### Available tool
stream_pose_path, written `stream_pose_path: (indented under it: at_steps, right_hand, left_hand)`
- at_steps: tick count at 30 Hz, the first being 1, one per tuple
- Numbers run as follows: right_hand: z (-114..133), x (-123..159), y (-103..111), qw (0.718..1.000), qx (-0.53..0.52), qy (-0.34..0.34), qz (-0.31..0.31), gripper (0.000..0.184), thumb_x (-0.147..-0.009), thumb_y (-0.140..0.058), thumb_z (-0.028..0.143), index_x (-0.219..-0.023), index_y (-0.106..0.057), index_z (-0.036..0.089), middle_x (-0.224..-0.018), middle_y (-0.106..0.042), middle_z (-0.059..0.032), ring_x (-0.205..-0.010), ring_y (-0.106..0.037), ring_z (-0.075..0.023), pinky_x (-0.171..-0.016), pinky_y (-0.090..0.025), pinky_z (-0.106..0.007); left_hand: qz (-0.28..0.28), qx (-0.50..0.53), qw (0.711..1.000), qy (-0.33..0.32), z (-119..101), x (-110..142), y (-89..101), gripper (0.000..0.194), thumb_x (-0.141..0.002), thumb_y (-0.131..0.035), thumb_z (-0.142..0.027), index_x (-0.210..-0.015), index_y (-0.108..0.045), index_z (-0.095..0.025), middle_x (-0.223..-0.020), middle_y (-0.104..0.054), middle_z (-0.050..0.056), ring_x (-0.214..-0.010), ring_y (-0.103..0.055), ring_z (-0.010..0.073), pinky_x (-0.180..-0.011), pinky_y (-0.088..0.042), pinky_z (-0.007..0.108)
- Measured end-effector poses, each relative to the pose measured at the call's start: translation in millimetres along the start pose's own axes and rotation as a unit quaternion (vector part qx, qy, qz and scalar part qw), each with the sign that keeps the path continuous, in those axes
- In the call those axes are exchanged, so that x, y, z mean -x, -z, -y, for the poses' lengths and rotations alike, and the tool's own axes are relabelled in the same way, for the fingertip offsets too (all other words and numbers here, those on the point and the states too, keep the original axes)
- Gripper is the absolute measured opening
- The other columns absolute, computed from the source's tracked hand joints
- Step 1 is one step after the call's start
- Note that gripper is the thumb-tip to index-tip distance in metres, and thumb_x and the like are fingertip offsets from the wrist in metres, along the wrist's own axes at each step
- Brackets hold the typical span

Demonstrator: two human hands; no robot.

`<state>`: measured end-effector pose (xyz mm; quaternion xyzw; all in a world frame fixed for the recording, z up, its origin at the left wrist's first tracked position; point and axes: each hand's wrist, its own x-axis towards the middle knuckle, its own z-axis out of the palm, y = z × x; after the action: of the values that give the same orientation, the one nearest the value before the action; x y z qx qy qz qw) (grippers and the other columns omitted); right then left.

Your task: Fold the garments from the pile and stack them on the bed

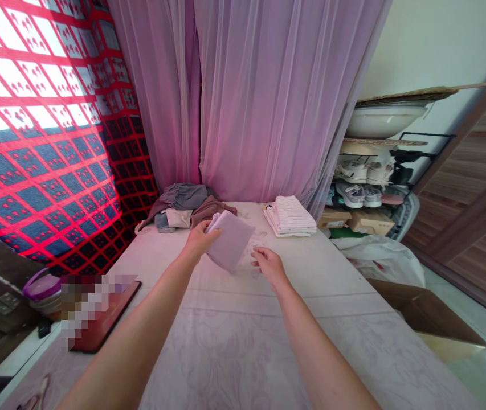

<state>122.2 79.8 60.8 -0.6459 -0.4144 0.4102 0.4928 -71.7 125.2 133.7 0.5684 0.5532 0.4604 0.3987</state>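
My left hand grips a folded pale lilac cloth by its top left corner and holds it just above the bed. My right hand hovers beside the cloth's lower right edge, fingers loosely curled and apart, holding nothing. A heap of unfolded grey, brown and cream clothes lies at the far left of the bed. A neat stack of folded white striped cloths sits at the far right.
Pink sheer curtains hang behind the bed, and a red and blue patterned curtain covers the left. A shoe rack stands at the right, with an open cardboard box on the floor. A reddish tray lies at the bed's left edge.
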Motion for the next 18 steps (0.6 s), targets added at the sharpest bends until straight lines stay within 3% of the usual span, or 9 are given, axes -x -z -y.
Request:
stream_pose_path:
  at_steps: [7, 12, 15, 18]
  right_hand:
    - [22, 10, -1, 0.998, -0.054, 0.016, 0.033, 0.022, -0.077, -0.059, 0.026, -0.097, -0.066, 0.019, -0.094, -0.071, -0.0033, -0.067, -0.067, -0.0117, -0.044, -0.04, -0.015]
    - [19, 10, -2, 0.998, -0.052, 0.015, 0.022, 0.023, -0.078, -0.057, 0.027, -0.097, -0.065, 0.018, -0.094, -0.071, -0.0034, -0.07, -0.068, -0.013, -0.045, -0.042, -0.017]
    - [2, 4, 1, 0.999, -0.039, 0.002, 0.0, 0.028, -0.08, -0.053, 0.03, -0.103, -0.064, 0.019, -0.102, -0.07, -0.0044, -0.074, -0.068, -0.0139, -0.048, -0.044, -0.018]
    - [-23, -3, 7, 0.999, 0.031, -0.016, -0.017, 0.034, -0.082, -0.048, 0.031, -0.11, -0.062, 0.019, -0.104, -0.07, -0.0055, -0.078, -0.069, -0.0152, -0.052, -0.047, -0.02]
  left_hand:
    - [-0.039, -0.14, 0.988, -0.058, -6, -4, 7.2, 0.046, -0.067, -0.063, -0.036, -0.111, -0.064, -0.023, -0.088, -0.068, 0.001, -0.076, -0.062, 0.0186, -0.064, -0.045, 0.026]
    - [-0.087, -0.29, 0.941, -0.153, -21, 0, 4.1, 0.044, -0.074, -0.061, -0.03, -0.118, -0.06, -0.026, -0.103, -0.069, 0.002, -0.091, -0.063, 0.022, -0.078, -0.046, 0.031]
    - [-0.031, -0.367, 0.9, -0.234, -4, 17, -15.3, 0.045, -0.076, -0.06, -0.024, -0.121, -0.057, -0.025, -0.114, -0.065, 0.006, -0.102, -0.059, 0.0231, -0.088, -0.044, 0.032]
    - [0.092, -0.435, 0.864, -0.235, 36, 46, -39.9, 0.043, -0.078, -0.058, -0.021, -0.121, -0.056, -0.024, -0.112, -0.064, 0.007, -0.103, -0.058, 0.024, -0.089, -0.044, 0.035]
